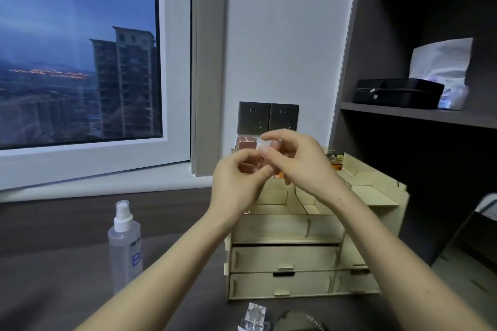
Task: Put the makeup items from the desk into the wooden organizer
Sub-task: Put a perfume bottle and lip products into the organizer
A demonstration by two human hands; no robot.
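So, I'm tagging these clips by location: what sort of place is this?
Probably a bedroom or study in a high-rise flat: a desk below a window facing tower blocks, a wooden organizer and spray bottle on it, and a built-in shelf beside.

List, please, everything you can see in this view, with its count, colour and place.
organizer: one, pale wood, on desk
spray bottle: one, clear, white cap, left of organizer
pink boxes: count unclear, organizer's back left, behind hands
orange item: one, organizer's back right
glass bottle: one, clear, desk's near edge
compact: one, dark, right of glass bottle
sockets: two, grey, wall behind organizer
case: one, black, shelf at right
bag: one, white, behind case
window: one, white frame, left
desk: one, dark
left hand, right hand: fingertips meeting above organizer; anything held is blurred
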